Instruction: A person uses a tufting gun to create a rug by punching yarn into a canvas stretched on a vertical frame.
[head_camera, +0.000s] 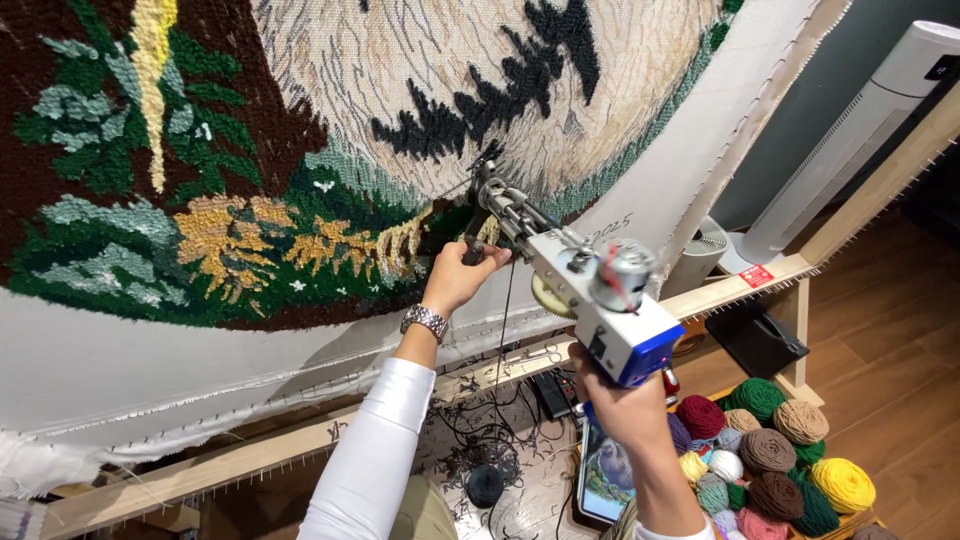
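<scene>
Left hand is closed around the front handle of the tufting gun; right hand grips the rear handle beneath the blue-and-white motor housing. Gun tip presses against the stretched backing cloth, at the lower edge of the tufted rug design. One small red rectangular label sits on the wooden frame rail at right. Below, yarn balls fill a basket; a tablet lies beside them. Behind stands a white tower fan.
</scene>
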